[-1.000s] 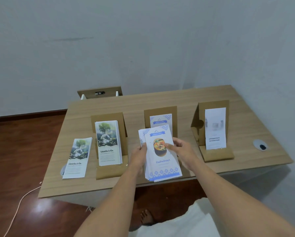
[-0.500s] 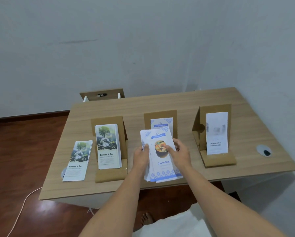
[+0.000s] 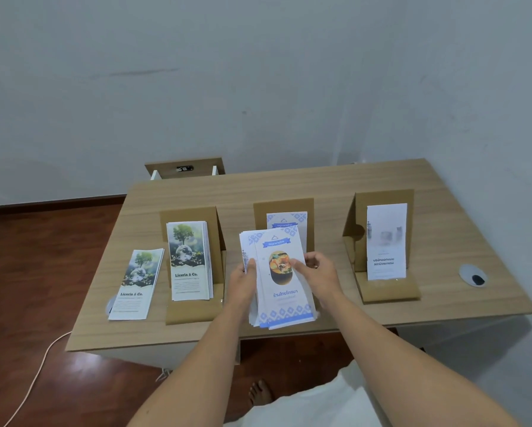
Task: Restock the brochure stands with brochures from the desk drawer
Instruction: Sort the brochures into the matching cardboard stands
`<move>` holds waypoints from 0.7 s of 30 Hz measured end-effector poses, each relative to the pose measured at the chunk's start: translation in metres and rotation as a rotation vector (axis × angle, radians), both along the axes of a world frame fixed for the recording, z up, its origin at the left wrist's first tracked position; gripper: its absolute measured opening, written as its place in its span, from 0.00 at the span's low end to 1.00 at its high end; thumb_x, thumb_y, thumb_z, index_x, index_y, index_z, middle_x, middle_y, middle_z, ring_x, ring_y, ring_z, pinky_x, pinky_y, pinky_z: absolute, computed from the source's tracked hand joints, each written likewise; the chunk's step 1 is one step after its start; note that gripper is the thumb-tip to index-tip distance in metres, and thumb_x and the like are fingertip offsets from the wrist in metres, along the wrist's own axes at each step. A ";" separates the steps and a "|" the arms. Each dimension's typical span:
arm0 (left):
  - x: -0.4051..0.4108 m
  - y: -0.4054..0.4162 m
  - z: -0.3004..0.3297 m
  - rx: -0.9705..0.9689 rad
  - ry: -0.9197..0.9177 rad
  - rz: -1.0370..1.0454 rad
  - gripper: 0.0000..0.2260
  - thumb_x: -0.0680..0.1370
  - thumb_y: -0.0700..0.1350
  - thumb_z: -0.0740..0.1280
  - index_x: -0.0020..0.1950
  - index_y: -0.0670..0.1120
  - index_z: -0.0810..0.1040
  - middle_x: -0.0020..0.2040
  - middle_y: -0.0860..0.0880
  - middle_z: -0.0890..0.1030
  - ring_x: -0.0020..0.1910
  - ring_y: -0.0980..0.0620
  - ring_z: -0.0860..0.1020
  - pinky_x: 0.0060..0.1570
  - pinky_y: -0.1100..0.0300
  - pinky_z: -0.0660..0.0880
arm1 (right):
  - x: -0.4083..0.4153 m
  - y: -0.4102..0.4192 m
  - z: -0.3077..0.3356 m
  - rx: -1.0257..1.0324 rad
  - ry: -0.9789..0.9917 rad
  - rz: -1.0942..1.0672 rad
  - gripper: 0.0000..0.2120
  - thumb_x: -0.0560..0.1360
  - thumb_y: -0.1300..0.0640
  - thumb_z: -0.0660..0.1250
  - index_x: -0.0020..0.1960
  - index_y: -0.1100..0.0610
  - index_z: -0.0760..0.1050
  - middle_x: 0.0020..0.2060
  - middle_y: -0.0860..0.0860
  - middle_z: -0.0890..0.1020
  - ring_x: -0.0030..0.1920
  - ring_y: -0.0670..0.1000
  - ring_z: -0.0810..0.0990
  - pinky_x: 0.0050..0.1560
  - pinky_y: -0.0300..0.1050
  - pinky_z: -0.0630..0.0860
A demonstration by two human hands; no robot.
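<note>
Both hands hold a stack of blue-and-white food brochures (image 3: 284, 298) just in front of the middle cardboard stand (image 3: 283, 206). My left hand (image 3: 243, 280) grips the stack's left edge. My right hand (image 3: 318, 271) pinches the top sheet from the right. One matching brochure (image 3: 289, 218) stands in the middle stand behind the stack. The left stand (image 3: 197, 312) holds several tree brochures (image 3: 189, 260). The right stand (image 3: 387, 291) holds a white brochure (image 3: 386, 241).
A loose tree brochure (image 3: 136, 285) lies flat on the wooden desk (image 3: 320, 183) left of the left stand. A cable grommet (image 3: 473, 275) sits at the desk's right. An open drawer (image 3: 184, 168) shows behind the desk. A white cable (image 3: 36, 374) runs across the floor.
The stack has stayed in front of the middle stand while my hands shifted slightly on it. The head camera tilted, so the desk sits lower in view.
</note>
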State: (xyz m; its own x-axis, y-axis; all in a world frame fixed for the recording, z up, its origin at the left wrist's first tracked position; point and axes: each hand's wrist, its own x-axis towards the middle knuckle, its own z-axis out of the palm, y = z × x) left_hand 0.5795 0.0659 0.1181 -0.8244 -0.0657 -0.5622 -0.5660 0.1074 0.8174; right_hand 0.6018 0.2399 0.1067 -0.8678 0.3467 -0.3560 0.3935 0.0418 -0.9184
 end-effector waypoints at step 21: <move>-0.009 -0.049 -0.004 -0.099 0.046 0.190 0.16 0.87 0.52 0.57 0.65 0.43 0.76 0.57 0.41 0.83 0.50 0.43 0.83 0.43 0.54 0.77 | -0.053 0.054 0.023 0.017 0.047 0.041 0.05 0.78 0.60 0.71 0.52 0.63 0.81 0.40 0.52 0.84 0.38 0.49 0.79 0.53 0.51 0.81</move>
State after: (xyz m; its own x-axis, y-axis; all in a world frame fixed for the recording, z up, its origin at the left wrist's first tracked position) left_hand 0.5709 0.0169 0.1137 -0.8167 -0.2753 -0.5071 -0.5458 0.0832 0.8338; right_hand 0.5484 0.2938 0.1302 -0.8970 0.3159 -0.3092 0.3478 0.0725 -0.9348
